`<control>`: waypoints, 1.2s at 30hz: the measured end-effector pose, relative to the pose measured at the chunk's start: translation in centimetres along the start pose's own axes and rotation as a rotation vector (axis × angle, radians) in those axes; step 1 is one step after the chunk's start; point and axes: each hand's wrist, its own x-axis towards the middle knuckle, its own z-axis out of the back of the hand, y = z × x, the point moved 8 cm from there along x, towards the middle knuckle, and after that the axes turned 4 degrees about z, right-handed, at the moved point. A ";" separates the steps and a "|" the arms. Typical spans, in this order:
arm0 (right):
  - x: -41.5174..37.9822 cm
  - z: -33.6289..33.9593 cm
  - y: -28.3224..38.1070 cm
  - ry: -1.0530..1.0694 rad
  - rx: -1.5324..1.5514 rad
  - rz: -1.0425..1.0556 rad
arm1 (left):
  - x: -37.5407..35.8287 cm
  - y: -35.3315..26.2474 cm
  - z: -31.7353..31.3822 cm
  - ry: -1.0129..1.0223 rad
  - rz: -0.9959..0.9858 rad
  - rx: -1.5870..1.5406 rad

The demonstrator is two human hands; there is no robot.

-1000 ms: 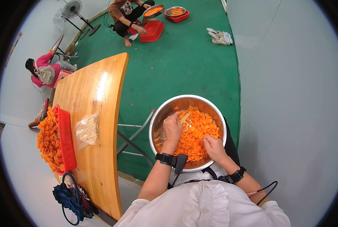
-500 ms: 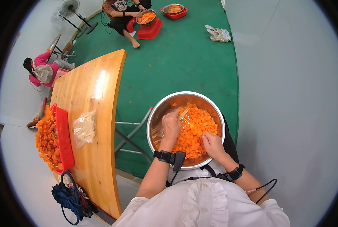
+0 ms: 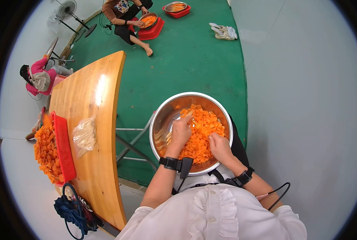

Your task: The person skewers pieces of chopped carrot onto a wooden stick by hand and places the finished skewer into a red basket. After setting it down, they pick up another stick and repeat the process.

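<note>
A steel bowl (image 3: 153,138) rests on my lap, tilted slightly, with a heap of orange carrot cubes (image 3: 200,148) in it. My left hand (image 3: 181,132) is closed over the bowl's left half, and pale toothpicks (image 3: 189,114) stick out from its fingertips. More loose toothpicks (image 3: 169,137) lie against the bowl's inner wall beside that hand. On the right side of the heap, my right hand (image 3: 220,148) has thumb and fingers pinched together at the cubes. Whatever those fingers hold is hidden.
Left of me stands a wooden table (image 3: 102,168) with a bag of toothpicks (image 3: 84,136) and a red basket (image 3: 65,148) heaped with skewered carrot cubes. A blue bag (image 3: 72,212) hangs near its front edge. Ahead, a person (image 3: 126,20) works over another bowl; shoes (image 3: 223,31) lie on the green floor.
The whole view has shifted slightly, so most things sit a little further left and up. Both hands stay over the bowl; more toothpicks show beside my left hand.
</note>
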 end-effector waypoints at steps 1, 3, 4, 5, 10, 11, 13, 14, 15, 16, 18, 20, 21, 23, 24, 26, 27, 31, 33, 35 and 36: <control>0.1 0.0 -0.1 0.004 -0.008 -0.004 | -0.1 -0.2 -0.5 0.074 0.014 -0.038; 0.3 -0.2 -0.5 0.011 -0.057 -0.028 | -0.5 -0.4 -1.4 0.138 0.054 -0.049; 0.4 -0.3 -0.7 0.014 -0.081 -0.041 | -0.6 -0.4 -1.8 0.172 0.073 -0.053; 0.5 -0.3 -0.6 0.011 -0.079 -0.040 | -0.6 -0.2 -1.9 0.199 0.103 -0.057; 0.9 0.2 -0.4 -0.024 -0.059 -0.073 | 0.1 0.9 1.2 -0.226 0.253 -0.347; 0.8 0.4 -0.5 -0.052 0.028 -0.101 | 0.2 1.8 1.6 -0.288 0.266 -0.357; 0.8 1.0 -0.6 -0.109 0.201 -0.147 | 0.5 3.7 2.9 -0.421 0.288 -0.375; 1.1 1.6 -0.2 -0.149 0.202 -0.089 | 0.9 3.7 1.5 -0.219 0.302 -0.234; 1.3 2.2 0.2 -0.189 0.203 -0.032 | 1.0 3.1 0.6 -0.016 0.313 -0.091; 1.3 2.6 0.6 -0.230 0.204 0.023 | 0.6 2.9 -0.6 0.189 0.321 0.054; 1.2 2.3 -0.1 -0.188 0.239 -0.040 | -0.4 3.7 -2.3 0.320 0.289 0.097; 1.2 2.1 -0.3 -0.171 0.248 -0.062 | -0.8 3.2 -2.5 0.297 0.160 0.206; 1.1 2.1 -0.1 -0.169 0.242 -0.054 | -1.0 3.5 -3.0 0.291 0.133 0.213; 1.0 2.1 0.1 -0.163 0.232 -0.042 | -1.3 4.2 -4.0 0.274 0.085 0.226; 1.0 2.0 0.0 -0.158 0.229 -0.037 | -1.3 4.1 -4.0 0.273 0.085 0.254; 1.0 1.8 -0.1 -0.143 0.223 -0.034 | -1.1 3.7 -4.2 0.271 0.085 0.311; 1.0 1.7 -0.1 -0.133 0.218 -0.037 | -1.2 3.8 -4.3 0.268 0.081 0.306; 0.9 1.7 0.0 -0.110 0.201 -0.034 | -1.5 4.4 -5.1 0.317 0.121 0.251; 0.9 1.8 0.0 -0.118 0.222 -0.031 | -1.6 4.5 -5.2 0.350 0.146 0.243; 1.0 1.9 0.1 -0.128 0.239 -0.033 | -1.6 4.6 -5.3 0.367 0.148 0.271; 0.9 2.1 0.2 -0.131 0.246 -0.036 | -1.4 4.4 -4.7 0.337 0.192 0.262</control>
